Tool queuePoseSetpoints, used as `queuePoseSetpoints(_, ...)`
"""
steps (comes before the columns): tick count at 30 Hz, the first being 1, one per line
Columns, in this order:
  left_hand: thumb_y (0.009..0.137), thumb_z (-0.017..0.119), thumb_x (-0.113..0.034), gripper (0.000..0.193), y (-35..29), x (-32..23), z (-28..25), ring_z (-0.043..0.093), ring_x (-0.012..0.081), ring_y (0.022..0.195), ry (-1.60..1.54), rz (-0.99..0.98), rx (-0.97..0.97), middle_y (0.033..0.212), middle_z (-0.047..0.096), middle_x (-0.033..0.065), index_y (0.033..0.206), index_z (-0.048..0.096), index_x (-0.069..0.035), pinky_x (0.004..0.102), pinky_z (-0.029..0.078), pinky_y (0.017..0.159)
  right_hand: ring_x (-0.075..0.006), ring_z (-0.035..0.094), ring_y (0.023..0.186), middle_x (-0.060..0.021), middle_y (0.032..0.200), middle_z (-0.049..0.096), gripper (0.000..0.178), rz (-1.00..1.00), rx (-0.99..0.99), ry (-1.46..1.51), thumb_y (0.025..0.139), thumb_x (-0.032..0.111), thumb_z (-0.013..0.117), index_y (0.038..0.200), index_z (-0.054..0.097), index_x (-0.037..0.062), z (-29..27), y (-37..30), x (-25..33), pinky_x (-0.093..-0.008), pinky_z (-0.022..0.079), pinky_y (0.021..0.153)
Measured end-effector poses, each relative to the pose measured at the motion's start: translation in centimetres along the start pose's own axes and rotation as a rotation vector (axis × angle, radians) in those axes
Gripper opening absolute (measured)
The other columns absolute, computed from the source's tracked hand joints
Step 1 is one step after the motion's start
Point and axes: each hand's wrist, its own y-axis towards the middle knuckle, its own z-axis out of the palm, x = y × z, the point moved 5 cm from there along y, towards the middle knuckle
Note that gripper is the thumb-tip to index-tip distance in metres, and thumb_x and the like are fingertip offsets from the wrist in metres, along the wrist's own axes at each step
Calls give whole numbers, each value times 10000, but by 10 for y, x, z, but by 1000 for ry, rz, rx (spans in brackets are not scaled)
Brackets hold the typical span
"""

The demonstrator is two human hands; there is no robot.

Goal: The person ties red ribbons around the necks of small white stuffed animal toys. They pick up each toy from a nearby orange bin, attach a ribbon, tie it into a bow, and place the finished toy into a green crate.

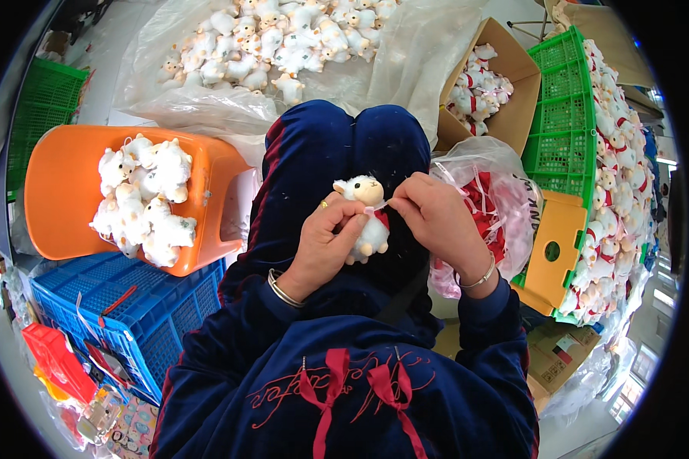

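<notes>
A small white plush sheep (363, 189) sits upright over my lap, with a red cloth piece (382, 219) at its chest. My left hand (329, 243) is closed at the toy's neck, thumb and forefinger pinching by a thin pale pink ribbon (375, 208). On the other side, my right hand (438, 223) pinches the ribbon's end just off the neck, with thumb and forefinger together. The toy's left flank is partly behind my left hand.
An orange stool (61, 191) at left bears several plush sheep (147, 195), above a blue crate (122, 306). More lie on plastic sheeting (406, 61) ahead. To the right are a cardboard box (517, 76), a bag of red pieces (505, 191) and green crates (563, 115) beside heaped sheep.
</notes>
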Motion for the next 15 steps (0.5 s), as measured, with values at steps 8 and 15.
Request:
queuePoseSetpoints(8,995,654,-61,85,-1,10,3,529,62,721,-32,-51,-20,918,547,9,1041,694,-1,220,445,660,-132,587,644,-64,724,650,320,372,260,543,1028,265,598,851,676,11,18,-18,-15,-304,467,604)
queuePoseSetpoints(15,982,663,-40,75,0,8,8,556,61,737,-78,-76,5,923,553,12,1040,684,2,217,460,677,-65,584,652,-3,780,690,351,529,294,841,1067,245,530,904,723,0,20,-32,-23,-218,478,625)
